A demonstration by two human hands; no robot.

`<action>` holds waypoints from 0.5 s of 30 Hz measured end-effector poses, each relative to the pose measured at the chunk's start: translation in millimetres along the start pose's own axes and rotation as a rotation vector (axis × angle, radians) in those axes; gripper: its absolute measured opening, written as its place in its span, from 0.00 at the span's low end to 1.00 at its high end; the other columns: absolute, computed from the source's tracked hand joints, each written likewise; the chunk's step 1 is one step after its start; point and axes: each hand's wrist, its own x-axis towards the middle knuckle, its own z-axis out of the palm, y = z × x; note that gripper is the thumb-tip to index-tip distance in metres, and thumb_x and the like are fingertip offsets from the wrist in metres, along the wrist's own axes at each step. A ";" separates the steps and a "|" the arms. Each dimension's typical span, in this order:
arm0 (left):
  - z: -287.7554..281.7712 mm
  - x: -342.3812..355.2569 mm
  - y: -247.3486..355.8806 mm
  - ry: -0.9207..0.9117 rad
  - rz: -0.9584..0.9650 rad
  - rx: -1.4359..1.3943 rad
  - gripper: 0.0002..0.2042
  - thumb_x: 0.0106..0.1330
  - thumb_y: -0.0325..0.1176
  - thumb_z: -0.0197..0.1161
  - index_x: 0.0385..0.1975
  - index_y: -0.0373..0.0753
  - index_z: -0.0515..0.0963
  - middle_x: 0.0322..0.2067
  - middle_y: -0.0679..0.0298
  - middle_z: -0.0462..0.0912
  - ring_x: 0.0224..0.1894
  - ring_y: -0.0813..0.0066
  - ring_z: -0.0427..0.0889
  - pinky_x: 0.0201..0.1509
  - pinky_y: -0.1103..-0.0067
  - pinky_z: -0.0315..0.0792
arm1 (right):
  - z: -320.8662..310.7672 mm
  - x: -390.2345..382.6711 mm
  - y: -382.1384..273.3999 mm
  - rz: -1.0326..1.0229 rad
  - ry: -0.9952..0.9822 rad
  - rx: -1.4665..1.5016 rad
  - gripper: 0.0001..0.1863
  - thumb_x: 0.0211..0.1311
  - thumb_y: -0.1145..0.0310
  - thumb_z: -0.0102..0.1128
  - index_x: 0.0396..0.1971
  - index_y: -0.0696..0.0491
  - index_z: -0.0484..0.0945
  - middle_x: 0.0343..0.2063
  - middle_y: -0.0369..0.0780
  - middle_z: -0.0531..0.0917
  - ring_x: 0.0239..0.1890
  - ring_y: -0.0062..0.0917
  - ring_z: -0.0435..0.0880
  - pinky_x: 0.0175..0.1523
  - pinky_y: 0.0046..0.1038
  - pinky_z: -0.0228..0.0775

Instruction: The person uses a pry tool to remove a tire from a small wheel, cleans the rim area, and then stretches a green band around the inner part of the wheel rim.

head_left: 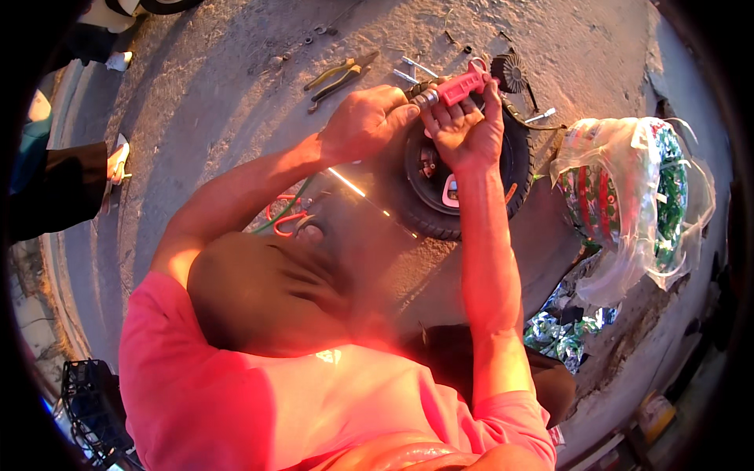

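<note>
My right hand point(470, 135) is palm-up with its fingers curled round a red hand tool point(463, 85) that has a silvery ringed end. My left hand point(367, 125) is closed at that metal end, thumb and fingers pinched against it; its exact grip is partly hidden. Under both hands a small black tyre on its wheel point(518, 161) lies flat on the ground. Inside the dark rim rests a pink-and-white piece point(450, 191), its kind unclear.
Pliers point(343, 77) and shiny metal tools point(407, 72) lie beyond the tyre, near a dark finned round part point(512, 72). Plastic-wrapped tyres point(605, 196) stand at the right. A red hose point(289, 220) lies by my left knee. A sandalled foot point(118, 163) shows at the left.
</note>
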 end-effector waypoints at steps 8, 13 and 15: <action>3.2 -2.1 20.3 -0.131 -0.319 -0.453 0.11 0.72 0.37 0.60 0.34 0.34 0.80 0.24 0.68 0.77 0.30 0.83 0.75 0.33 0.78 0.70 | 36.2 0.2 -4.3 -0.147 0.076 -0.028 0.19 0.70 0.53 0.57 0.22 0.47 0.67 0.19 0.35 0.71 0.26 0.31 0.73 0.37 0.42 0.70; -17.0 -43.3 -1.8 -0.572 -0.484 -0.464 0.08 0.68 0.34 0.63 0.33 0.36 0.81 0.24 0.71 0.78 0.28 0.86 0.73 0.31 0.81 0.68 | 30.9 -5.6 -68.0 -0.299 -0.089 0.058 0.22 0.69 0.56 0.60 0.18 0.45 0.63 0.14 0.28 0.62 0.16 0.17 0.63 0.29 0.29 0.65; -44.4 -84.8 -21.2 -0.693 -0.598 -0.398 0.08 0.67 0.34 0.63 0.33 0.36 0.81 0.23 0.71 0.78 0.25 0.86 0.73 0.28 0.81 0.66 | 31.0 -3.6 -74.2 -0.362 -0.062 0.030 0.21 0.68 0.57 0.62 0.18 0.44 0.63 0.14 0.27 0.61 0.15 0.16 0.62 0.28 0.28 0.64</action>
